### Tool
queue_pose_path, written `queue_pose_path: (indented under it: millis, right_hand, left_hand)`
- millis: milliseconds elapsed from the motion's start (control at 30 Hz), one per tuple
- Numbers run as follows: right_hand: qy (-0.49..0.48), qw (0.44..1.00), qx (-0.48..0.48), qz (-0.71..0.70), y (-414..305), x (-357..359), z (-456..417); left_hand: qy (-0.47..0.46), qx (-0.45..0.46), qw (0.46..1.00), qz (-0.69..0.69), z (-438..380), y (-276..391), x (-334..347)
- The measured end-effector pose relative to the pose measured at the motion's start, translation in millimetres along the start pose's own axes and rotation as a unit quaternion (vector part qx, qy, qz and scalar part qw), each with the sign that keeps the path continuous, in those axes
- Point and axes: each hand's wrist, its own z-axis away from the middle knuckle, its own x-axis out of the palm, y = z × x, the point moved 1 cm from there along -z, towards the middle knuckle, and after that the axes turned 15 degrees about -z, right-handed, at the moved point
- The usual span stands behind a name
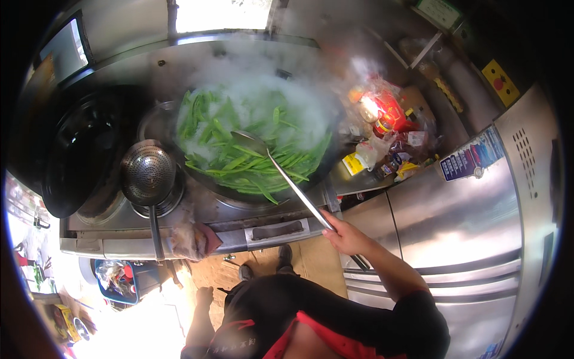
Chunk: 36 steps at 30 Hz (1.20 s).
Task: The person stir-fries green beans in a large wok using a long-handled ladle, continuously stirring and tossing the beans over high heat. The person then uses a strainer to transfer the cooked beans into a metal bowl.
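Note:
My right hand (343, 234) grips the long steel handle of a ladle (293, 184). The ladle's bowl (249, 142) rests among flat green bean pods (244, 166) in a large dark wok (329, 172). Thick steam covers the back half of the wok, and pale bubbling liquid shows between the pods. One pod (263, 192) hangs over the front rim. My left hand (205, 295) is low at my left side, away from the stove; its fingers look curled, and I see nothing in them.
Left of the wok, a perforated strainer (148, 172) lies with its handle over the stove edge. Beyond it sits a black wok (85, 157). Crumpled cloth (188, 242) lies on the front ledge. Bagged goods and bottles (390, 130) crowd the right counter. A blue bin (117, 282) stands lower left.

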Motion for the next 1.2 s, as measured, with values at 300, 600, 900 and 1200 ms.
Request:
queue_pose_path:
  millis: [300, 600, 900, 1200]
  right_hand:
    - [-0.007, 0.989, -0.057, 0.134, 4.7, -14.2, -34.1]
    - [0.021, 0.963, -0.229, 0.138, 24.2, -19.5, -40.4]
    - [0.088, 0.975, -0.103, -0.178, -31.0, -81.2, -63.6]
    - [0.289, 0.875, -0.046, 0.386, -50.4, -156.3, -119.2]
  left_hand:
    - [0.000, 0.001, 0.999, 0.052, 6.7, 32.8, -8.9]
    - [0.023, 0.027, 0.999, 0.015, 2.8, 39.9, -16.9]
    - [-0.001, 0.002, 0.999, 0.050, 3.9, 29.6, -22.3]
    - [0.063, 0.134, 0.986, -0.071, -10.7, -60.0, 2.6]
